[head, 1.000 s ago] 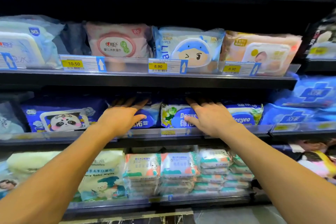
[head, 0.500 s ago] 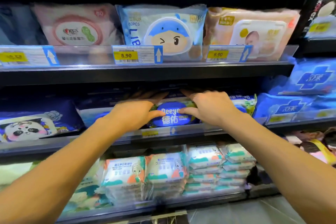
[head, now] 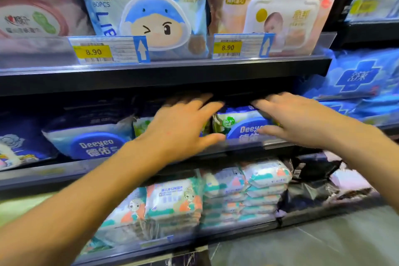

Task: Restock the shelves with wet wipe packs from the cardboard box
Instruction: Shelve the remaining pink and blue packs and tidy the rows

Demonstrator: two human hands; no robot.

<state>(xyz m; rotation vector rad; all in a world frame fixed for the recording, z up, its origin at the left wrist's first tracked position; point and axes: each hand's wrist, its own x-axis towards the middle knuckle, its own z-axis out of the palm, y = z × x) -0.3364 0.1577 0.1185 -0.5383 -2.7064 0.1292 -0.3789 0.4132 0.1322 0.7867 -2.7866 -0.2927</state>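
The middle shelf (head: 237, 147) holds a row of blue and white Deeyeo wet wipe packs. One Deeyeo pack (head: 239, 124) stands upright between my hands. My right hand (head: 298, 121) lies on it with straight fingers over its top edge and the thumb across its front. My left hand (head: 183, 127) reaches with straight fingers over the neighbouring pack (head: 141, 124), which it mostly hides. Another Deeyeo pack (head: 92, 138) stands further left. The cardboard box is out of view.
The upper shelf (head: 164, 69) carries large packs behind 8.90 price tags (head: 93, 51). Small stacked wipe packs (head: 216, 196) fill the lower shelf. Blue packs (head: 358, 75) sit on the unit to the right. Grey floor (head: 323, 239) shows at lower right.
My hands have spread apart along the middle shelf, and their fingers have straightened. A Deeyeo pack now shows between them. The view has moved closer and to the right.
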